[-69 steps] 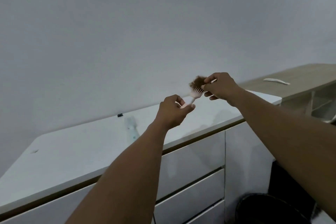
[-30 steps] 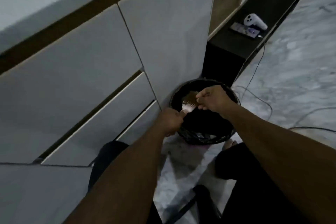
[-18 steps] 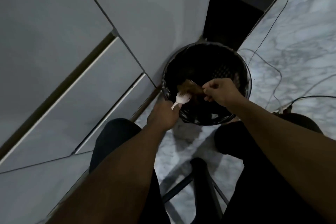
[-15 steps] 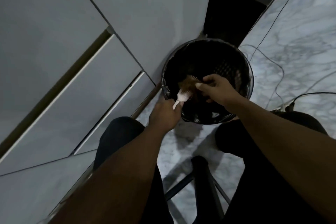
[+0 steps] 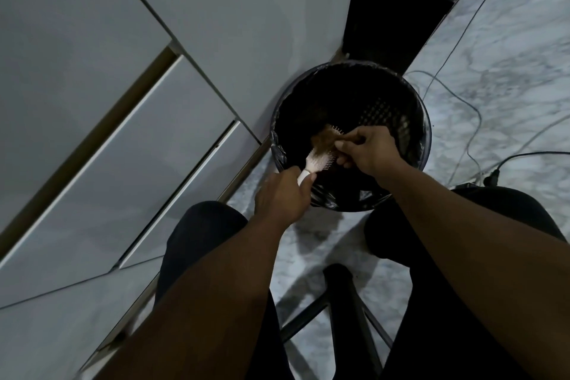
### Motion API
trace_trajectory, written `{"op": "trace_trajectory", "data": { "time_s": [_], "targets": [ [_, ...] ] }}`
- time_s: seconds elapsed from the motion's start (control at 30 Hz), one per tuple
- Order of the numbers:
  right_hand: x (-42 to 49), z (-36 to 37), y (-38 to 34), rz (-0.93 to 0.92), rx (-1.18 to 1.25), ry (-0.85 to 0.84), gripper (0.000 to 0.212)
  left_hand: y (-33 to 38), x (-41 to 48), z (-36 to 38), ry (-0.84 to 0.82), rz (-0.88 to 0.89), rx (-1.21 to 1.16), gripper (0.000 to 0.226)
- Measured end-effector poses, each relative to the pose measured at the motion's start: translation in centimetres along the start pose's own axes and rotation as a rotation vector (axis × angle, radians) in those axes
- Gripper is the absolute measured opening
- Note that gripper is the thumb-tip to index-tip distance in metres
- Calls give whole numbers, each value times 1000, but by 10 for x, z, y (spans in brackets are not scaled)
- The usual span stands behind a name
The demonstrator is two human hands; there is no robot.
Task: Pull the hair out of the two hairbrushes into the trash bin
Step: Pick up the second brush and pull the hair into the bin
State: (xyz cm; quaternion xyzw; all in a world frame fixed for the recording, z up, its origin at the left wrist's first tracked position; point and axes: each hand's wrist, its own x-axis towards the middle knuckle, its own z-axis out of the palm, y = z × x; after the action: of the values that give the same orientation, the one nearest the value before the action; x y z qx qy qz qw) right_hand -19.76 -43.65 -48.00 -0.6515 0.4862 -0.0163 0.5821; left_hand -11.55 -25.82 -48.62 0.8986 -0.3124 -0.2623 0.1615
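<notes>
A small white hairbrush hangs over the open black trash bin on the floor. My left hand grips its handle at the bin's near left rim. A brown clump of hair sits tangled in the bristles. My right hand pinches that clump from the right, above the bin's dark inside. Only this one brush is in view.
White drawer fronts fill the left side, right beside the bin. A dark shelf unit stands behind it. Thin cables trail over the marble floor at right. My knees and a black stool leg lie below.
The view dropped from the dresser top to the floor bin. Both hands carried the brush down over the bin, and my right fingers closed again on the hair clump.
</notes>
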Motion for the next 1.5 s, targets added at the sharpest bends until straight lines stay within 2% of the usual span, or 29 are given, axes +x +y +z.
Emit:
{"op": "trace_trajectory", "data": {
  "time_s": [0.23, 0.4, 0.47, 0.53, 0.6, 0.7, 0.83, 0.93, 1.07, 1.17, 1.33, 1.4, 1.43, 1.5],
  "targets": [
    [3, -5, -1, 43, 77, 9, 9, 0, 3, 2, 10, -137, -18, 42],
    [9, -7, 3, 49, 53, 114, 11, 0, 1, 1, 43, -82, 21, 42],
    [10, -6, 5, 20, -22, 132, 37, 2, 0, 0, 68, -32, 71, 42],
    [8, -2, 4, -42, -35, 65, 66, 4, -1, -1, 86, 2, 122, 42],
    [4, 5, 2, -121, -77, -1, 75, 5, -2, -1, 84, 39, 175, 42],
    [2, 11, 3, -214, -215, 35, 64, 7, -5, 0, 65, 96, 232, 42],
    [9, 4, 4, -237, -232, 138, 9, 7, -6, 0, 62, 105, 250, 42],
    [12, -1, 3, -135, -161, 236, 5, 9, -6, -1, 60, 79, 258, 42],
    [19, -16, -4, 59, 91, 337, 12, 4, -3, -3, 75, -59, 200, 42],
    [24, -22, -2, 94, 96, 283, 17, 2, -2, -3, 92, -56, 183, 42],
    [15, -7, -2, 119, 73, 104, 60, 5, -2, -3, 119, -49, 191, 42],
    [16, -6, 0, 136, -27, 29, 81, 6, -1, -4, 122, -48, 214, 42],
    [16, -5, 0, 142, -53, -12, 85, 7, -1, -4, 124, -40, 227, 41],
    [14, -1, -4, 107, 26, -70, 70, 8, -2, -4, 130, 2, 246, 40]
  ]
}}
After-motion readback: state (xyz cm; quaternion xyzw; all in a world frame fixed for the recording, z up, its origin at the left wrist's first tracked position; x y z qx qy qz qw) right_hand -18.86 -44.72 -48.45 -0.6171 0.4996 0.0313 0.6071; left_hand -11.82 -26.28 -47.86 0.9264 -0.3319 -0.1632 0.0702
